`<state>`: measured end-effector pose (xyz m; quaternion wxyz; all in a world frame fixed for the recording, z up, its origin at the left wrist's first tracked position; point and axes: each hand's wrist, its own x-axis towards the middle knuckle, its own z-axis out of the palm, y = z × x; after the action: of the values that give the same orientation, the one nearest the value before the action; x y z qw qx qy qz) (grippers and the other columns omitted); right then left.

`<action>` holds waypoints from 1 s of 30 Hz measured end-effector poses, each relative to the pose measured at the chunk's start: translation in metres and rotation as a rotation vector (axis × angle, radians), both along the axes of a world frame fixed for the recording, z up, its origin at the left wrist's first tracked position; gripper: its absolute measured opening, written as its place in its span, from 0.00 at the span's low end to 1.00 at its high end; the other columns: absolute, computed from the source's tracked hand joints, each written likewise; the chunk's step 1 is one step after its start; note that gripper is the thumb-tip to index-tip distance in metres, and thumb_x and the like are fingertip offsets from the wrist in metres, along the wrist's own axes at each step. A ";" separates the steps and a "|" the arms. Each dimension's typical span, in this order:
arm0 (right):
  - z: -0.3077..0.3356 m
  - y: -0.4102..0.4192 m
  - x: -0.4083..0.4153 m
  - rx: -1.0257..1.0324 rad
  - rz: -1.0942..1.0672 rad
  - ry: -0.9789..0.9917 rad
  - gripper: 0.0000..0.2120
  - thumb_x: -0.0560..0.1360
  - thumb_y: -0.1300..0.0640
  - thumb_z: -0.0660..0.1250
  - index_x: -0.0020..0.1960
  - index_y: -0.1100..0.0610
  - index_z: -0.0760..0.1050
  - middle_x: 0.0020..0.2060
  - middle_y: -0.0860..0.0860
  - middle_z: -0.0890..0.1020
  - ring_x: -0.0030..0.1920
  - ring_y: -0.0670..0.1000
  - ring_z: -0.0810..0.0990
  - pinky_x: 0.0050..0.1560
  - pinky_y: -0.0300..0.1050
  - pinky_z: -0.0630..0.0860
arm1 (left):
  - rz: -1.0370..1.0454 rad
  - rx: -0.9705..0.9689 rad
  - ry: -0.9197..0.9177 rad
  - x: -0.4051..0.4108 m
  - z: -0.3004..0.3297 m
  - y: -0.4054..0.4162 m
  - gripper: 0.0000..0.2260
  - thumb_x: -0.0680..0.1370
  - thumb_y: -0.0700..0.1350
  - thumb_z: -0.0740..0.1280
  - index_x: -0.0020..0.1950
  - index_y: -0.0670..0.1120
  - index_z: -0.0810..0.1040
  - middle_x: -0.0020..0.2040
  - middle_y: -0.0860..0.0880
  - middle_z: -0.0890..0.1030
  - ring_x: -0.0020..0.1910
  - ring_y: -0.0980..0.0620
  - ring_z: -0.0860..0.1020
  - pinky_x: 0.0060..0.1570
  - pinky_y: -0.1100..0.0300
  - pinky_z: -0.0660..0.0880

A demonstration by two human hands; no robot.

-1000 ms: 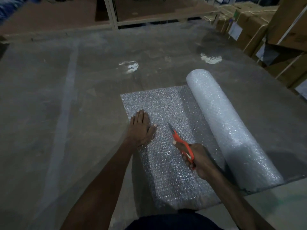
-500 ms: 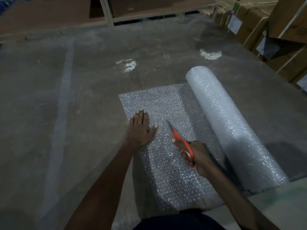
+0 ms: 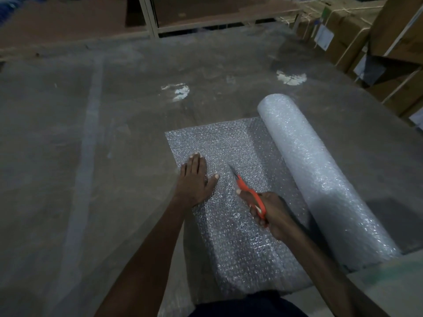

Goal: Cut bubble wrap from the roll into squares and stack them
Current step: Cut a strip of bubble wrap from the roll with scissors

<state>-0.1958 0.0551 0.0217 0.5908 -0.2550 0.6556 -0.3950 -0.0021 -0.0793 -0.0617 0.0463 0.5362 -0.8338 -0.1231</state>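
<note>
Barely shifted since a second ago, the right hand [image 3: 271,211] still grips orange scissors [image 3: 250,196]; the left hand [image 3: 194,179] presses flat.
On grey floor [image 3: 68,156] by cardboard boxes [image 3: 357,30], the roll [image 3: 320,179] runs near-right to far-left; blades point far-left.

The things are carried by a grey concrete floor [image 3: 128,124], marked by a pale painted stripe [image 3: 88,143] and two whitish patches [image 3: 178,91]. A bubble wrap roll [image 3: 320,179] is laid directly on it, with its unrolled sheet [image 3: 229,143] spread flat to the left. Cardboard boxes [image 3: 348,35] are stacked at the far right edge.
</note>
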 end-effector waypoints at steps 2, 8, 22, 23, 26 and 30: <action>0.000 -0.001 0.001 -0.002 0.005 0.004 0.18 0.72 0.51 0.78 0.32 0.59 0.76 0.22 0.52 0.74 0.19 0.47 0.67 0.21 0.36 0.62 | 0.000 0.002 -0.006 0.000 0.000 -0.001 0.42 0.78 0.68 0.40 0.80 0.38 0.53 0.81 0.37 0.52 0.80 0.39 0.50 0.77 0.42 0.49; -0.007 0.003 0.003 -0.017 -0.011 -0.007 0.17 0.71 0.52 0.79 0.45 0.64 0.78 0.23 0.53 0.72 0.19 0.47 0.66 0.21 0.36 0.61 | -0.004 0.006 -0.010 0.002 -0.001 -0.001 0.42 0.78 0.68 0.40 0.81 0.39 0.51 0.81 0.38 0.51 0.80 0.40 0.48 0.77 0.42 0.48; -0.003 -0.011 0.003 0.012 0.015 0.027 0.18 0.71 0.51 0.78 0.48 0.66 0.80 0.23 0.52 0.74 0.19 0.47 0.67 0.21 0.37 0.63 | 0.038 0.055 0.007 -0.001 0.004 -0.016 0.39 0.80 0.66 0.41 0.81 0.39 0.45 0.82 0.39 0.44 0.80 0.42 0.42 0.77 0.42 0.40; -0.004 -0.011 0.002 0.007 0.013 0.020 0.19 0.71 0.52 0.78 0.49 0.67 0.80 0.22 0.52 0.73 0.19 0.47 0.67 0.21 0.37 0.62 | 0.039 0.050 0.003 0.000 0.005 -0.021 0.39 0.80 0.66 0.42 0.81 0.39 0.45 0.82 0.39 0.45 0.80 0.41 0.42 0.77 0.42 0.40; -0.006 -0.013 0.002 -0.001 0.014 0.029 0.22 0.72 0.51 0.78 0.50 0.71 0.80 0.21 0.51 0.73 0.18 0.47 0.66 0.22 0.37 0.62 | 0.034 0.040 -0.008 0.000 0.009 -0.036 0.37 0.83 0.64 0.43 0.81 0.39 0.44 0.81 0.39 0.44 0.80 0.41 0.42 0.77 0.43 0.39; -0.005 -0.018 0.003 -0.003 -0.005 0.037 0.21 0.71 0.49 0.78 0.46 0.68 0.81 0.23 0.53 0.74 0.20 0.48 0.68 0.22 0.37 0.63 | 0.022 0.057 -0.018 -0.003 0.009 -0.049 0.37 0.81 0.64 0.41 0.81 0.39 0.43 0.81 0.39 0.42 0.80 0.41 0.40 0.77 0.45 0.38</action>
<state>-0.1929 0.0368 0.0172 0.5771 -0.2615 0.6665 -0.3929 -0.0049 -0.1285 -0.0522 0.0251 0.5476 -0.8243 -0.1416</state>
